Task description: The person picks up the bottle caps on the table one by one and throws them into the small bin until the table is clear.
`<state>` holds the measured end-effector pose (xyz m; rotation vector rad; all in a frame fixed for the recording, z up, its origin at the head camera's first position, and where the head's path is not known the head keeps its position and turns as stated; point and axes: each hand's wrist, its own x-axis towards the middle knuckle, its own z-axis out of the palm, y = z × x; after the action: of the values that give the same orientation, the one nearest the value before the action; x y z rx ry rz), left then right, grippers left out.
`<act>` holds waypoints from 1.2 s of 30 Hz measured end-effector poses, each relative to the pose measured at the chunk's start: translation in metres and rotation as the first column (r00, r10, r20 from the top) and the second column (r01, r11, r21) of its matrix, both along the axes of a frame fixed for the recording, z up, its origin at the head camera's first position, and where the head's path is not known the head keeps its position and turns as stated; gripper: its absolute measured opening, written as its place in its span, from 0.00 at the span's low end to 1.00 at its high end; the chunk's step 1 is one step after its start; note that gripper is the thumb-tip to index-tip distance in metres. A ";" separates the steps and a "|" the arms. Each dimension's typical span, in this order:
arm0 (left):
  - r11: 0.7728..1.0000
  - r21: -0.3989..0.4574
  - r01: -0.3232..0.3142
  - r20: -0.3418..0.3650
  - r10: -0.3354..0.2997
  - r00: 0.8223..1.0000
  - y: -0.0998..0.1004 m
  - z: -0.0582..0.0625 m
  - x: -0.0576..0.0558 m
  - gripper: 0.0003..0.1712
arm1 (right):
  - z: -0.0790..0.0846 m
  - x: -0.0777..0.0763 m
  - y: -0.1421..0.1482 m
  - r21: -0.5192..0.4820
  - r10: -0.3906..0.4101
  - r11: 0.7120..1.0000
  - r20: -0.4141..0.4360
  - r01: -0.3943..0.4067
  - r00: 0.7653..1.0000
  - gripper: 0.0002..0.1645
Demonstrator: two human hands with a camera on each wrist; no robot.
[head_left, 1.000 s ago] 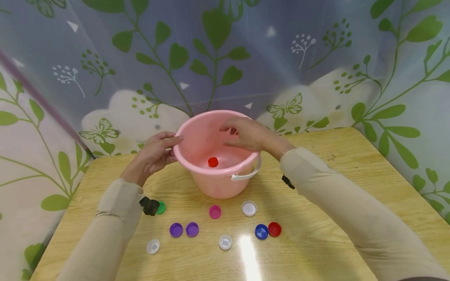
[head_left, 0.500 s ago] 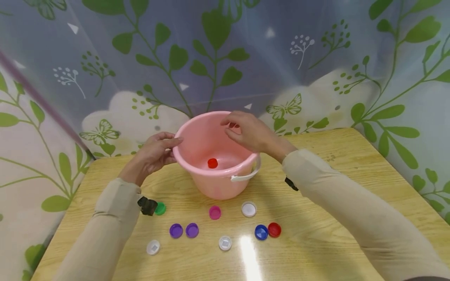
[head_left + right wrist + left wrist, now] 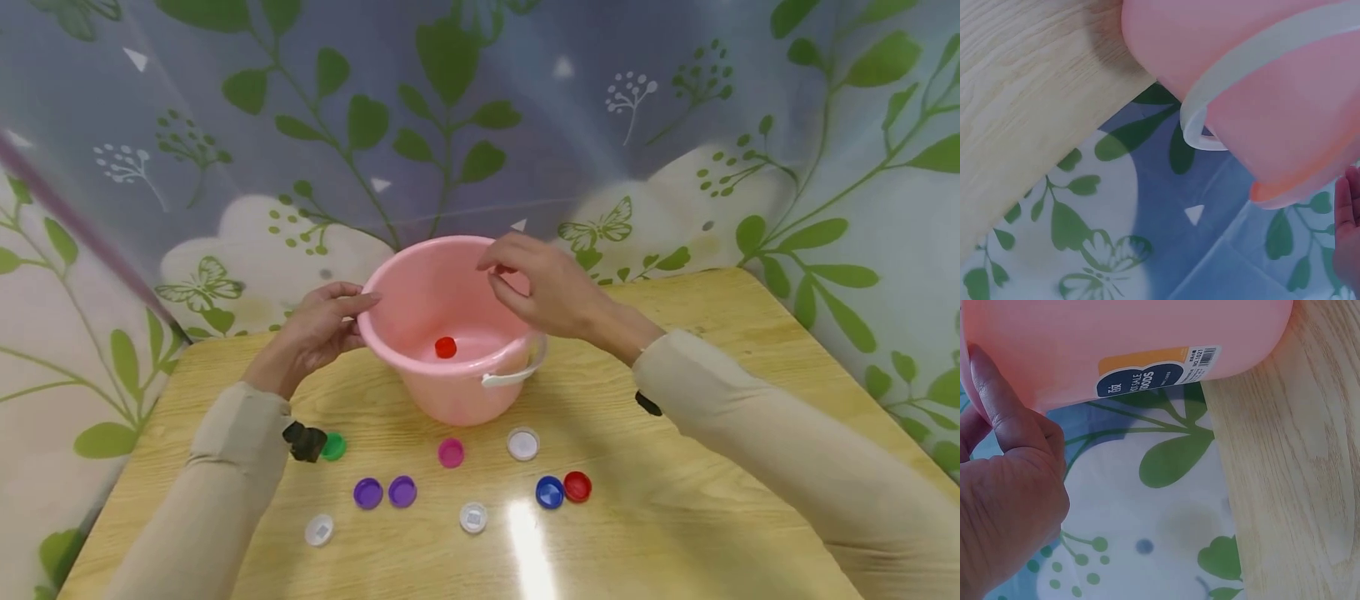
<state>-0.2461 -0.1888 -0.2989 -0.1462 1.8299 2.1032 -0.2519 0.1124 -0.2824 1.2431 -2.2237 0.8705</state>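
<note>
A pink bucket (image 3: 463,396) with a white handle (image 3: 517,377) stands upright on the table in the head view. My left hand (image 3: 318,327) pinches its left rim, thumb over the edge and fingers against the outside; the left wrist view shows the same grip beside a printed label (image 3: 1157,372). On the bucket's floor lies a red bottle cap (image 3: 446,347). Over the right rim hovers my right hand (image 3: 543,283), fingers loosely bent, with no held thing discernible. Only part of the right hand (image 3: 1349,219) appears in the right wrist view.
Loose caps lie before the bucket: green (image 3: 333,447), two purple (image 3: 368,493), pink (image 3: 451,452), blue (image 3: 549,492), red (image 3: 577,486) and several white ones (image 3: 522,444). A leaf-patterned cloth (image 3: 352,125) hangs behind the wooden table (image 3: 645,517).
My right hand has drawn back up and to the right, from over the bucket's mouth toward its right rim. The left hand keeps its grip, and the red cap stays inside.
</note>
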 end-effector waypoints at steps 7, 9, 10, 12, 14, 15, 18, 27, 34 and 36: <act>1.000 0.011 -0.002 0.003 0.002 1.000 -0.001 0.000 0.001 0.16 | 0.004 0.023 0.007 0.031 0.083 0.996 -0.100 -0.080 0.992 0.12; 1.000 0.007 -0.002 0.000 0.002 1.000 -0.001 0.000 0.001 0.16 | 0.003 0.031 0.010 0.045 0.091 0.995 -0.114 -0.087 0.989 0.12; 1.000 0.006 -0.003 -0.001 0.003 1.000 -0.001 -0.001 0.000 0.16 | 0.003 0.034 0.011 0.050 0.096 0.995 -0.119 -0.090 0.988 0.11; 1.000 0.003 -0.007 -0.002 0.007 1.000 -0.002 -0.001 0.000 0.17 | 0.001 0.041 0.014 0.051 0.110 0.993 -0.123 -0.105 0.986 0.11; 1.000 0.003 -0.010 0.000 0.010 1.000 -0.002 -0.001 0.000 0.17 | -0.002 0.047 0.017 0.047 0.121 0.992 -0.128 -0.116 0.984 0.10; 1.000 0.004 -0.011 0.001 0.011 1.000 -0.003 -0.001 0.000 0.17 | -0.005 0.051 0.019 0.045 0.123 0.992 -0.130 -0.118 0.984 0.11; 1.000 0.009 -0.015 0.004 0.015 1.000 -0.003 -0.001 0.001 0.17 | -0.013 0.060 0.027 0.039 0.140 0.990 -0.127 -0.136 0.982 0.12; 1.000 0.013 -0.017 0.005 0.017 1.000 -0.002 -0.001 0.001 0.17 | -0.057 0.082 0.057 0.121 0.120 0.986 -0.041 -0.115 0.992 0.13; 1.000 0.020 -0.021 0.011 0.021 1.000 -0.001 -0.001 0.001 0.16 | -0.091 0.096 0.074 0.330 -0.054 0.944 0.207 -0.018 0.977 0.17; 1.000 0.018 -0.020 0.010 0.020 1.000 -0.001 -0.001 0.001 0.16 | -0.099 0.100 0.076 0.396 -0.107 0.918 0.277 -0.012 0.955 0.21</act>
<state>-0.2451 -0.1897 -0.2995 -0.1711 1.8101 2.1286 -0.1514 0.1885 -0.3814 1.2898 -2.7618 0.6376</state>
